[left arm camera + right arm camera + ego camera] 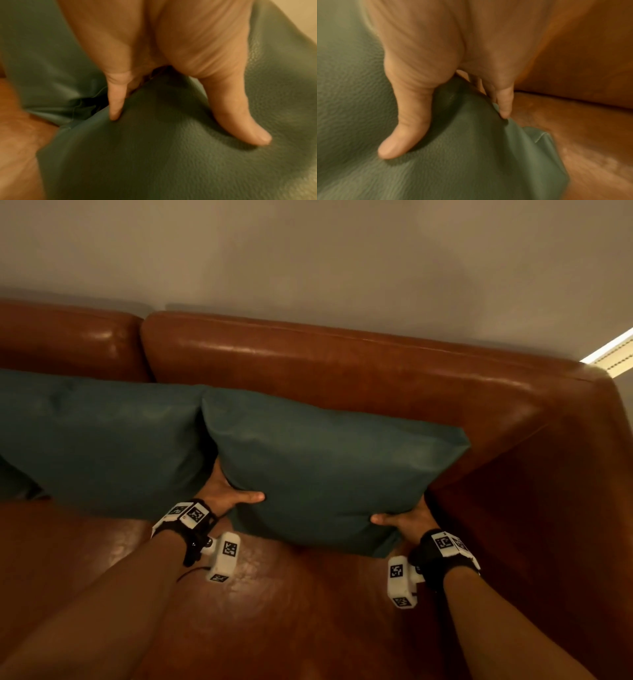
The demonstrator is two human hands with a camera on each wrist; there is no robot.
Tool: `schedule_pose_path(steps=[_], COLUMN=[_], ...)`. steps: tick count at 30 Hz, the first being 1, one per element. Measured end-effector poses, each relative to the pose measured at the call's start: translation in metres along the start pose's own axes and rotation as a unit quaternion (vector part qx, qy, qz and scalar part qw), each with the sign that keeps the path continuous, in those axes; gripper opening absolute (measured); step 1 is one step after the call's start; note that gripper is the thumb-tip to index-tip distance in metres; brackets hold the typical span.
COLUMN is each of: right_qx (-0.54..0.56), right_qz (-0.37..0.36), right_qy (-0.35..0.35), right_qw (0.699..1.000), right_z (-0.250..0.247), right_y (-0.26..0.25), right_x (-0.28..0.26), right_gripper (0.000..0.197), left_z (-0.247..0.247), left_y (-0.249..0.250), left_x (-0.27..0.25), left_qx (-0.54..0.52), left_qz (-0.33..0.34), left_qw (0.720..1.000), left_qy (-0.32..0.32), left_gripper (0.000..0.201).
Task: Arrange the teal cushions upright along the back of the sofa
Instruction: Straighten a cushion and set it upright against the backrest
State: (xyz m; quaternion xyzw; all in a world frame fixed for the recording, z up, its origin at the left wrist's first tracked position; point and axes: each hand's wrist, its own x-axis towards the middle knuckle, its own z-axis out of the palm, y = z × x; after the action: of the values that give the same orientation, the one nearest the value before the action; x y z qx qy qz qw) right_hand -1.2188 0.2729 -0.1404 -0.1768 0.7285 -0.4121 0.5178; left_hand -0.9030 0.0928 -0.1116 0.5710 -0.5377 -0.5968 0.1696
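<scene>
A teal cushion (329, 470) stands nearly upright against the brown leather sofa back (342, 364), towards the right arm. My left hand (229, 494) grips its lower left edge, thumb on the front face and fingers hidden behind. My right hand (404, 517) grips its lower right edge the same way. In the left wrist view the thumb presses into the teal cushion (171, 155) held by the left hand (188, 128). In the right wrist view the right hand (445, 135) pinches the teal cushion (462, 169). A second teal cushion (99, 440) stands upright to the left, touching the first.
The sofa's right arm (548, 474) rises close beside the held cushion. The brown seat (291, 611) spreads out below my forearms. A plain wall (308, 251) is behind the sofa. The corner of a third teal cushion (10, 481) shows at the far left edge.
</scene>
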Motion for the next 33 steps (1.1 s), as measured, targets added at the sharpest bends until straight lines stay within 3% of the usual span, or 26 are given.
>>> schedule_pose_path(steps=[3, 9, 16, 20, 22, 24, 26, 28, 31, 33], right_qx=[0.009, -0.010, -0.018, -0.009, 0.007, 0.028, 0.061, 0.089, 0.108, 0.100], right_qz=[0.003, 0.002, -0.005, -0.010, -0.012, 0.010, 0.053, 0.094, 0.095, 0.082], right_qy=[-0.020, -0.043, 0.010, 0.036, 0.061, 0.095, 0.102, 0.106, 0.117, 0.122], right_qw=[1.000, 0.999, 1.000, 0.999, 0.998, 0.995, 0.991, 0.986, 0.983, 0.984], right_z=[-0.005, -0.026, -0.080, -0.091, -0.086, -0.081, -0.074, -0.072, -0.078, -0.079], right_y=[-0.001, -0.012, -0.002, 0.001, 0.005, 0.013, 0.022, 0.036, 0.064, 0.069], right_x=[-0.002, -0.007, -0.021, -0.023, -0.023, -0.024, -0.029, -0.030, -0.013, -0.011], right_gripper=[0.157, 0.147, 0.136, 0.132, 0.121, 0.117, 0.125, 0.133, 0.115, 0.116], left_z=[0.007, 0.019, 0.077, 0.088, 0.083, 0.080, 0.077, 0.078, 0.081, 0.081], left_y=[-0.001, -0.013, 0.005, -0.002, 0.000, 0.002, -0.001, -0.005, -0.022, -0.031], left_x=[-0.002, -0.004, -0.012, -0.005, -0.009, -0.014, -0.015, -0.017, -0.005, 0.002], left_qx=[-0.015, 0.001, -0.005, 0.020, 0.026, 0.011, 0.010, 0.055, 0.035, 0.034], left_qz=[0.003, -0.019, 0.005, 0.004, 0.014, 0.001, -0.033, -0.040, -0.050, -0.054], left_qw=[1.000, 1.000, 0.999, 0.999, 0.999, 0.999, 0.997, 0.996, 0.998, 0.998], left_qy=[0.006, 0.004, -0.044, -0.037, -0.037, -0.049, -0.066, -0.051, -0.026, -0.020], left_gripper=[0.143, 0.139, 0.113, 0.120, 0.119, 0.132, 0.140, 0.141, 0.140, 0.133])
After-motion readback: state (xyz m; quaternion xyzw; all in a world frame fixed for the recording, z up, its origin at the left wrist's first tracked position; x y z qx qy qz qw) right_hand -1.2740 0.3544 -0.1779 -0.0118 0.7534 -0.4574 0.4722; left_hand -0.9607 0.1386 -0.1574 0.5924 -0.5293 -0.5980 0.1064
